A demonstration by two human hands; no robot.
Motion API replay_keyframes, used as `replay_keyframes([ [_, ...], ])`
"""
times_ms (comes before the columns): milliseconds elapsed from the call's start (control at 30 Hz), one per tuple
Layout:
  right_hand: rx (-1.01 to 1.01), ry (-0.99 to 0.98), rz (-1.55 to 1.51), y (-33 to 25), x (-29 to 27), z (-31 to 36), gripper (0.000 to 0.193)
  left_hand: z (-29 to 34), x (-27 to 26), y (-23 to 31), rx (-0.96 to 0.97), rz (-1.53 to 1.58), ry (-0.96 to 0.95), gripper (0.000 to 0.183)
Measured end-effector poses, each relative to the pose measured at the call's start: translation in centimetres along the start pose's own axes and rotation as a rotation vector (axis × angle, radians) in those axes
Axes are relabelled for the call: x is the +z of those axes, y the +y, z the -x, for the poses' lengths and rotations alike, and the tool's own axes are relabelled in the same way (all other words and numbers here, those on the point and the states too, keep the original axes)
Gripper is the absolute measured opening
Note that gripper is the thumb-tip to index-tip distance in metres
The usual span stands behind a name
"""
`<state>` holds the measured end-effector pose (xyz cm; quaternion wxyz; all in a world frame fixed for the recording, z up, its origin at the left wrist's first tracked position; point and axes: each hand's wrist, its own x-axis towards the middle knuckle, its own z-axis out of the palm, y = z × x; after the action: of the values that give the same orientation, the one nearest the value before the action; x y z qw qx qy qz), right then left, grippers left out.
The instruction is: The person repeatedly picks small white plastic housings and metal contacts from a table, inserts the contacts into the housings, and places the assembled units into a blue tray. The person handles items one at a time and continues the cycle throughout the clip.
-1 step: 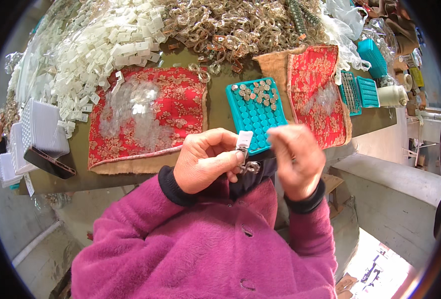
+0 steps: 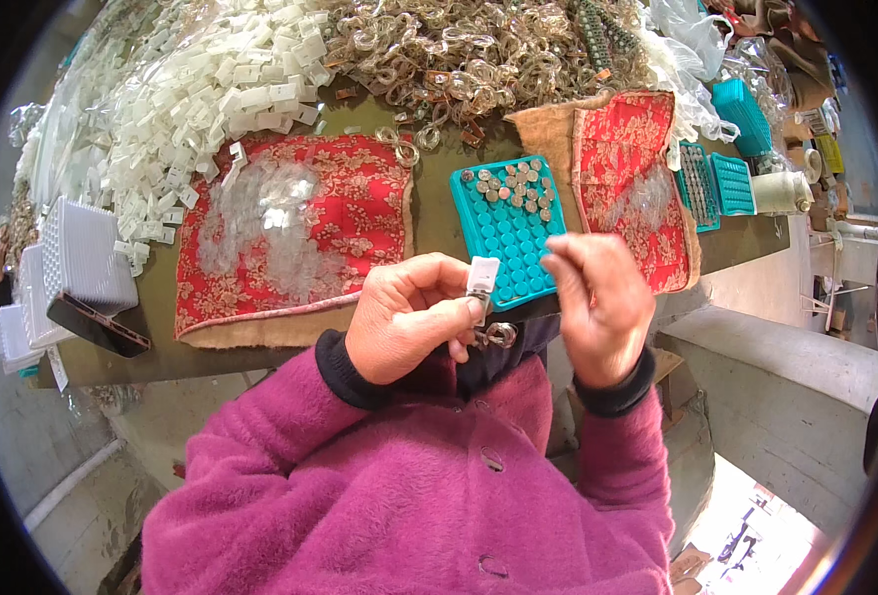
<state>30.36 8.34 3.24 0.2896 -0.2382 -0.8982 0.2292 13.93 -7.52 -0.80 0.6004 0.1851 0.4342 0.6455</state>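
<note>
My left hand (image 2: 404,319) pinches a small white plastic case (image 2: 482,275) upright between thumb and fingers. Below those fingers hangs a shiny clear coil (image 2: 501,335), which seems joined to the case. To its right, my right hand (image 2: 605,307) is raised at the near right corner of a teal tray (image 2: 503,240). Its thumb and forefinger come together; anything between them is too small to make out. Silver button cells (image 2: 520,183) fill the far part of that tray, and the round pockets nearer me show bare teal.
Red flowered cloths (image 2: 359,228) with clear plastic pieces lie left and right of the tray. Behind are heaps of white plastic cases (image 2: 250,74) and clear coils (image 2: 449,50). White trays (image 2: 92,253) and a phone (image 2: 97,324) sit left; teal trays (image 2: 731,183) and a thread spool (image 2: 781,192) right.
My right hand has moved slightly right and come out of its blur. The left hand has barely moved, with the white case still in it.
</note>
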Motion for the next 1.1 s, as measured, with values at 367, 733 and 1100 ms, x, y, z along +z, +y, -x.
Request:
replay_keyframes([
  [367, 0.029, -0.091, 0.157, 1.6, 1.0, -2.5, 0.009, -0.8, -0.3, 0.1, -0.045, 0.163, 0.012, 0.029],
  [733, 0.602, -0.229, -0.858, -4.2, 0.4, 2.4, 0.013, 0.8, 1.2, -1.1, 0.404, -0.178, 0.049, 0.036],
  [1100, 0.445, -0.154, -0.622, -5.7, 1.7, 4.0, 0.019, 4.2, 0.6, 0.4, 0.194, -0.239, 0.044, 0.021],
])
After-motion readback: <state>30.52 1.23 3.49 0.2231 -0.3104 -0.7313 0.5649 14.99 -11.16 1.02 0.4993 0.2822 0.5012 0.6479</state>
